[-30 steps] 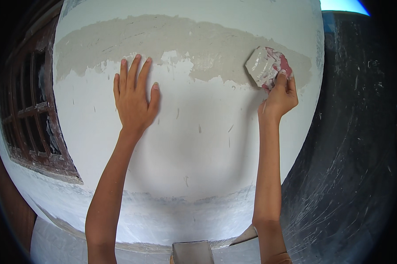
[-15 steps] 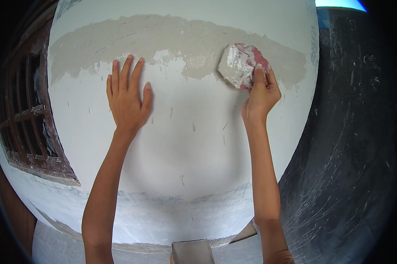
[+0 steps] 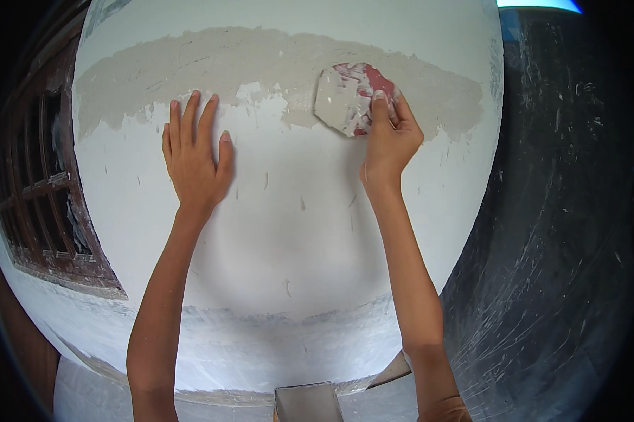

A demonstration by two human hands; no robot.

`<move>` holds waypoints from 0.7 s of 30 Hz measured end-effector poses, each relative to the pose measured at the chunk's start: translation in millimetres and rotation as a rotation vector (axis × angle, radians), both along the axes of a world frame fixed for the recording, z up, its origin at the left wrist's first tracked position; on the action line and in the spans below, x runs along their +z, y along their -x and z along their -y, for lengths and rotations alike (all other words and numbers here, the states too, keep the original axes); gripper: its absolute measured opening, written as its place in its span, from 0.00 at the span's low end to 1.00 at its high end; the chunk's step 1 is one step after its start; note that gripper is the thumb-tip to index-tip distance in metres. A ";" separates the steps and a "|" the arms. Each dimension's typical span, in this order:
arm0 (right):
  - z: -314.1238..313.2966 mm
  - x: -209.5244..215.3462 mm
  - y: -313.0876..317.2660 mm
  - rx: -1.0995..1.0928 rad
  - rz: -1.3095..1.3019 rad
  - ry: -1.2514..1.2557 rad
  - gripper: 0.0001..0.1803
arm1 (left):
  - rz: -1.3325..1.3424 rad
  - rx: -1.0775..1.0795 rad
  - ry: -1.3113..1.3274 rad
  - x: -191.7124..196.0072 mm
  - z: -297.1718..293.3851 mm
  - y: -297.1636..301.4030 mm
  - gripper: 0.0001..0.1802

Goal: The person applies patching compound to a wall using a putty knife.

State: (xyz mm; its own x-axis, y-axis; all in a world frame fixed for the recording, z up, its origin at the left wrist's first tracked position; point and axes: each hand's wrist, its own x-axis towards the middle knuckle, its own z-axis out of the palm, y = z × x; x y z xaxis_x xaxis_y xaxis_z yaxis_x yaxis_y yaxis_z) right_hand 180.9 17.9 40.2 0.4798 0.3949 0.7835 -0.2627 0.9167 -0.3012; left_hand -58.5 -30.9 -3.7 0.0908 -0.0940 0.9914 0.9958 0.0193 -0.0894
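Note:
My right hand [image 3: 393,141] pinches the right edge of a flat, many-sided red scraper [image 3: 353,98] smeared with pale putty. The scraper lies against the wall, over a band of greyish wet putty [image 3: 211,56] that runs across the upper wall. My left hand [image 3: 196,158] rests flat on the white wall [image 3: 296,232], fingers spread and pointing up, their tips at the lower edge of the band. Whatever lies between the scraper's face and the wall is hidden.
To the left is a brown wooden window frame [image 3: 53,190] with dark bars. A dark, paint-splashed surface [image 3: 542,232] lies to the right. Low in the middle stands a grey box-like block [image 3: 308,402] on the pale floor [image 3: 92,387].
My right hand has drawn the scraper leftward along the putty band, and its outer face is tilted differently. My left hand keeps its place on the wall; the view has shifted slightly.

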 end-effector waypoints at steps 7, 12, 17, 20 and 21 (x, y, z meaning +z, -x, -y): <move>2.0 4.5 -41.4 -0.004 -0.200 0.205 0.20 | 0.027 -0.012 -0.023 -1.9 -1.9 -2.0 0.30; 9.9 11.9 -12.0 0.123 -0.063 -0.016 0.20 | 0.036 -0.032 -0.029 -1.6 0.7 -1.5 0.30; -8.4 15.0 1.3 -0.114 0.131 0.072 0.23 | 0.054 -0.032 -0.056 -3.4 0.4 4.7 0.30; -0.5 23.1 -33.2 -0.104 -0.148 0.019 0.20 | 0.063 -0.045 -0.064 -3.1 0.4 2.1 0.30; 4.6 24.9 -37.7 -0.077 -0.104 0.022 0.20 | 0.055 -0.048 -0.064 -2.9 0.3 1.5 0.30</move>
